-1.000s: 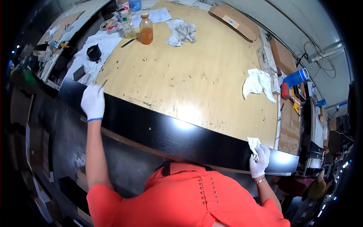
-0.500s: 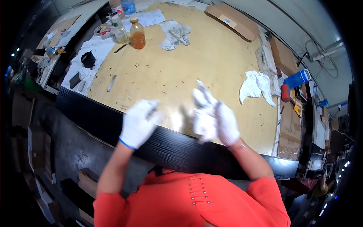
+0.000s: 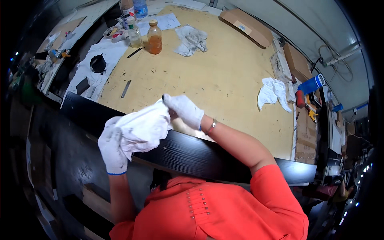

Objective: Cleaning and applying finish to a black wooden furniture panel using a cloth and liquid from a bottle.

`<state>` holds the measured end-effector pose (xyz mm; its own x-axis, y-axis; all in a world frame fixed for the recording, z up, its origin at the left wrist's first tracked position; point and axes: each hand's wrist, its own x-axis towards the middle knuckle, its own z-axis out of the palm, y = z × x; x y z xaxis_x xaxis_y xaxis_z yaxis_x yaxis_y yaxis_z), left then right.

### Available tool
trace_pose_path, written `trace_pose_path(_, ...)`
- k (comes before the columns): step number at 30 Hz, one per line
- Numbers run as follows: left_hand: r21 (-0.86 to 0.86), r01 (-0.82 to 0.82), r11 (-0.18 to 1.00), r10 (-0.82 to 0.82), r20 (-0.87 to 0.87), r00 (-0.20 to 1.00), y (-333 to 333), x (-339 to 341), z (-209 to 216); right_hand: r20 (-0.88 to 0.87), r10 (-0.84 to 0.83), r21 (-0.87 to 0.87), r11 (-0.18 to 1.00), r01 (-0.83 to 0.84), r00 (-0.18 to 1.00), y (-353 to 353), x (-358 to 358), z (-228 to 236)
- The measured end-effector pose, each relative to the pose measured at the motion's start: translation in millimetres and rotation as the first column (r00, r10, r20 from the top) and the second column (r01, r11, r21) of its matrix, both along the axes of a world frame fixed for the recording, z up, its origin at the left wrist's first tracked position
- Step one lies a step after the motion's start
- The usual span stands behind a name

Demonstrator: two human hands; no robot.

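A white cloth rag [image 3: 146, 126] is stretched between my two gloved hands, above the left part of a long black wood-grain board [image 3: 192, 152]. My left hand [image 3: 111, 146], in a white knit glove with a blue cuff, grips the rag's left side. The right hand [image 3: 185, 111], gloved too, pinches the rag's upper right corner, with dark smudges on the fingertips. The board lies along the near edge of the yellowish worktable [image 3: 216, 76]. Part of the board is hidden beneath the rag and my left hand.
A bottle of orange liquid [image 3: 154, 38], a clear bottle [image 3: 134, 36], a crumpled rag [image 3: 191, 40] and a black cup [image 3: 97, 63] stand or lie at the far left. To the right are another white rag [image 3: 273, 94], a blue bottle [image 3: 311, 84] and a cardboard piece [image 3: 247, 26].
Both hands have moved left, the right one much farther. The rag, bunched in my right hand before, is now spread and held by both hands.
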<state>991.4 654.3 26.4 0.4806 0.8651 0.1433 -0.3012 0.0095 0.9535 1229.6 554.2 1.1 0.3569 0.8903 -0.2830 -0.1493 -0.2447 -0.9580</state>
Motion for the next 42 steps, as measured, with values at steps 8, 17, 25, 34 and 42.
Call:
trace_pose_path(8, -0.286, -0.123, 0.950, 0.144, 0.055, 0.988, 114, -90, -26, 0.645, -0.468, 0.148, 0.852, 0.503, 0.604, 182, 104, -77)
trace_pose_path(17, -0.427, -0.157, 0.890, 0.157, -0.037, 0.987, 141, -141, -65, 0.432, -0.631, 0.327, 0.775, 0.540, 0.644, 309, 192, -92)
trace_pose_path(25, -0.636, 0.143, 0.759, 0.051, 0.277, 0.960, 169, -107, -25, 0.266, -0.619, 0.329, 0.779, 0.534, 0.739, 334, 176, -97)
trace_pose_path(34, -0.482, 0.175, 0.858, -0.021, 0.308, 0.951, 218, -95, -66, 0.691, 0.093, 0.128, 0.960, -0.249, 0.717, 270, 22, 45)
trace_pose_path(42, -0.346, 0.336, 0.876, -0.212, 0.350, 0.912, 216, -86, -67, 0.925, 0.328, -0.228, 0.882, -0.412, 0.190, 232, -66, 83)
